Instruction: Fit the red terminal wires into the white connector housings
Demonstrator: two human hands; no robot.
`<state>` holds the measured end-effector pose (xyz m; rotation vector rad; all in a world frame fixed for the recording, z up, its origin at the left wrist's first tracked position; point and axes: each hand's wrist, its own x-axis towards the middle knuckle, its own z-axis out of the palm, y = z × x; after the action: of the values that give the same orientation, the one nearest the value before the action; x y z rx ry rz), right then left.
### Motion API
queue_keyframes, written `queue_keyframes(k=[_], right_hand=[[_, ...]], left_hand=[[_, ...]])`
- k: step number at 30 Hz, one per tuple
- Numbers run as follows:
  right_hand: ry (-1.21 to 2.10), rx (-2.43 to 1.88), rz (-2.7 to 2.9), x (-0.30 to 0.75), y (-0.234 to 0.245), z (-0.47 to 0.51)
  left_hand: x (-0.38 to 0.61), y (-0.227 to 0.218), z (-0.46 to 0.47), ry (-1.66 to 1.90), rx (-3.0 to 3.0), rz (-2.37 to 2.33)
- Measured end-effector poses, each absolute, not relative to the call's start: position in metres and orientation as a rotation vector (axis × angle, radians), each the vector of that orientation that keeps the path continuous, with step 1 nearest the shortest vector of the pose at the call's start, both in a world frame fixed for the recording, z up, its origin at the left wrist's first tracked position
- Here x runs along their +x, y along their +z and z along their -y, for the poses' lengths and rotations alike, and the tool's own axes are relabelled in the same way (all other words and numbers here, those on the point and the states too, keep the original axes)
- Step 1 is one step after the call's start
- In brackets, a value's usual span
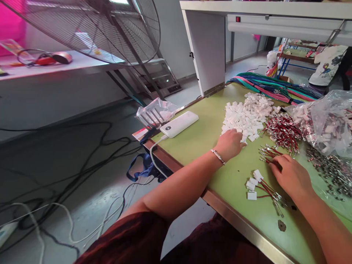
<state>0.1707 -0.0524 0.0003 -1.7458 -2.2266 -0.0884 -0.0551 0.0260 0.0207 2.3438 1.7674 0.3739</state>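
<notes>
My left hand (229, 143), with a thin bracelet on its wrist, rests at the near edge of a pile of small white plastic connectors (247, 115); its fingers are curled into the pile and hidden. My right hand (288, 174) lies palm down on the green table (198, 143), fingertips on a small bunch of red wires with metal ends (268, 152). Just left of that hand lie three white connectors with red wires fitted (254, 183).
A larger heap of red wires (283, 130), a clear bag of parts (327, 121), loose metal terminals (330, 170), coloured cable bundles (272, 88), a white power bank (178, 124), a big fan (110, 25) and floor cables (68, 176).
</notes>
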Motion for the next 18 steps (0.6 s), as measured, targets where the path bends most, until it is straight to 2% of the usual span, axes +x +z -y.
queue_keyframes(k=[3,12,15,18], right_hand=[[-0.143,-1.823,2.272,0.169,-0.004,0.046],[0.111,-1.585,2.044,0.176,-0.001,0.042],[0.244,-1.623,1.946,0.174,0.008,0.046],[0.347,-1.644,1.923,0.168,0.016,0.053]], left_hand=[[-0.055,0.017,-0.026,0.372,2.384,-1.682],[-0.061,0.022,-0.032,0.613,2.325,-1.526],[-0.055,0.029,-0.026,0.818,2.054,-1.411],[-0.044,0.030,-0.014,0.795,1.847,-1.234]])
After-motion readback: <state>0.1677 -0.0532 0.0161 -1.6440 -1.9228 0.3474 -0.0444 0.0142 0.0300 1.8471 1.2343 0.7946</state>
